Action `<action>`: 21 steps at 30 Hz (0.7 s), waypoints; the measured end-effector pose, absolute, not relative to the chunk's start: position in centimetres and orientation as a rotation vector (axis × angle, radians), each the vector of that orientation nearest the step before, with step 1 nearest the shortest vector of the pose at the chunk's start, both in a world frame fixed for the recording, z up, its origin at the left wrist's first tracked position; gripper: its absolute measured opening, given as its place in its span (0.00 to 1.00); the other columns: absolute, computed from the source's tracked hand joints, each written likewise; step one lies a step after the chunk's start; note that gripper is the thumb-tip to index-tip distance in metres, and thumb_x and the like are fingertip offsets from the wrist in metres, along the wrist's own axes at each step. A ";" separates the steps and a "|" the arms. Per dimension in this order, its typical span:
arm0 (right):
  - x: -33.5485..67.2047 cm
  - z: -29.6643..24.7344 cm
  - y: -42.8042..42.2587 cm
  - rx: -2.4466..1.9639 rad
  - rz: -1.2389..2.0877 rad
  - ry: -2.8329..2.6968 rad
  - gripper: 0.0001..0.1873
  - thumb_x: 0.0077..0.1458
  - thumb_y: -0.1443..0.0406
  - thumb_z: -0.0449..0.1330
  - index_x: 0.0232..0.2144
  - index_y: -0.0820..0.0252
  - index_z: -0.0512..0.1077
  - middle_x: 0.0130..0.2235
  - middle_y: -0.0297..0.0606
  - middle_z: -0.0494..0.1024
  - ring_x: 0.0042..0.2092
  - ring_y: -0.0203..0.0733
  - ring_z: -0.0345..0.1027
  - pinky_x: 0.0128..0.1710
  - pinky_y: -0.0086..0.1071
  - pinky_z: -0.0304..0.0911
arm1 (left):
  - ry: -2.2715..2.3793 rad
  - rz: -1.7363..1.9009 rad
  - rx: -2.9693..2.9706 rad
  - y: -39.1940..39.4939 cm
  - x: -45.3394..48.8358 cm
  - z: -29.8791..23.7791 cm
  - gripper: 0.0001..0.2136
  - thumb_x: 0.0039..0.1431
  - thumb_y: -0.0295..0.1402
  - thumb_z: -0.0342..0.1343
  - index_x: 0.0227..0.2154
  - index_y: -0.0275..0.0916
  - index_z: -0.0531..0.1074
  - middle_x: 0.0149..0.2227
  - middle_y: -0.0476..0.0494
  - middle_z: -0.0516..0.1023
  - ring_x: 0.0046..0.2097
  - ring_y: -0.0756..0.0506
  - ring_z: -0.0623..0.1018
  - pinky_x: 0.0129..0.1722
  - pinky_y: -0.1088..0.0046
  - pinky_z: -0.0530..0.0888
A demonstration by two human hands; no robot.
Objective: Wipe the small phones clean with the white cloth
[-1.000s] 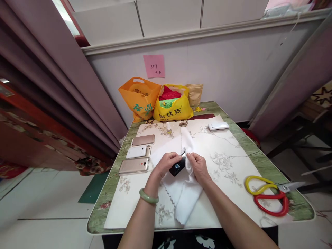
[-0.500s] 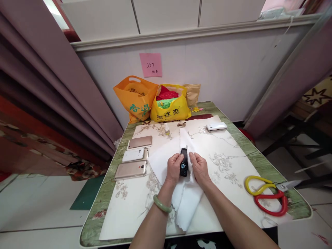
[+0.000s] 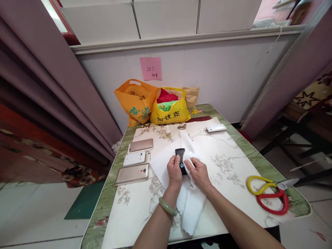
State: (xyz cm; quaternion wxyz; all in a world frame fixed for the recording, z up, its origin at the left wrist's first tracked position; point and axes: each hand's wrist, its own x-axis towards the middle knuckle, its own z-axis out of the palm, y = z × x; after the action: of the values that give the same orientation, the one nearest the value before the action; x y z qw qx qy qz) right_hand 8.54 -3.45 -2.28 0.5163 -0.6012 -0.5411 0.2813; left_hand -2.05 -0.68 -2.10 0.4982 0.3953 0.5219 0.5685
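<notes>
Above the middle of the table, a black keypad phone is gripped along its left side by my left hand, thumb on its front. A green bangle circles my left wrist. My right hand pinches a fold of white cloth and presses it against the phone's right side. The cloth spreads under both hands, with one part trailing toward the table's front edge. Part of the phone's keypad is hidden by the cloth and fingers.
Several phones, including a gold one, lie at left. A white phone rests at back right, scissors at the right edge. A small bottle, an orange bag and a yellow bag stand at the back.
My right hand has moved left with the cloth, which now covers part of the phone's right side. The phone has tilted slightly to the left. The head view has shifted a little.
</notes>
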 end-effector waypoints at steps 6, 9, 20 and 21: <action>8.3 -2.0 -4.5 -1.426 0.666 -1.409 0.16 0.54 0.54 0.61 0.21 0.58 0.69 0.22 0.29 0.66 0.26 0.36 0.56 0.29 0.29 0.52 | 1.179 1.458 0.836 -0.5 -2.4 -2.4 0.18 0.54 0.49 0.55 0.23 0.40 0.60 0.22 0.55 0.59 0.26 0.52 0.61 0.28 0.77 0.63; 8.1 -1.9 -4.4 -1.453 0.717 -1.336 0.16 0.53 0.53 0.61 0.22 0.58 0.71 0.22 0.30 0.69 0.26 0.36 0.58 0.29 0.29 0.53 | 1.169 1.410 0.911 -0.5 -2.7 -2.5 0.18 0.53 0.49 0.56 0.22 0.40 0.60 0.22 0.55 0.59 0.26 0.52 0.61 0.28 0.77 0.63; 8.7 -1.4 0.3 -1.392 0.925 -0.960 0.23 0.43 0.46 0.65 0.25 0.62 0.74 0.23 0.34 0.73 0.26 0.37 0.62 0.25 0.29 0.56 | 1.167 1.332 1.054 -0.8 -2.5 -2.9 0.20 0.60 0.52 0.47 0.24 0.39 0.64 0.23 0.52 0.63 0.27 0.50 0.63 0.29 0.75 0.63; 8.6 -1.6 -0.1 -1.382 0.956 -0.969 0.23 0.43 0.47 0.65 0.26 0.62 0.75 0.25 0.34 0.74 0.26 0.38 0.63 0.26 0.29 0.57 | 1.180 1.346 1.019 -0.8 -2.5 -3.1 0.21 0.60 0.53 0.46 0.24 0.39 0.65 0.23 0.52 0.64 0.27 0.50 0.64 0.29 0.75 0.64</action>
State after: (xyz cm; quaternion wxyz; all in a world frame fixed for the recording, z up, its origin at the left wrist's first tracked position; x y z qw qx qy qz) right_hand 8.62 -0.09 -1.59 0.5653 -0.5877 -0.4119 0.4066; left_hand -2.49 -0.77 -3.08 0.5149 0.4241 0.4913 0.5601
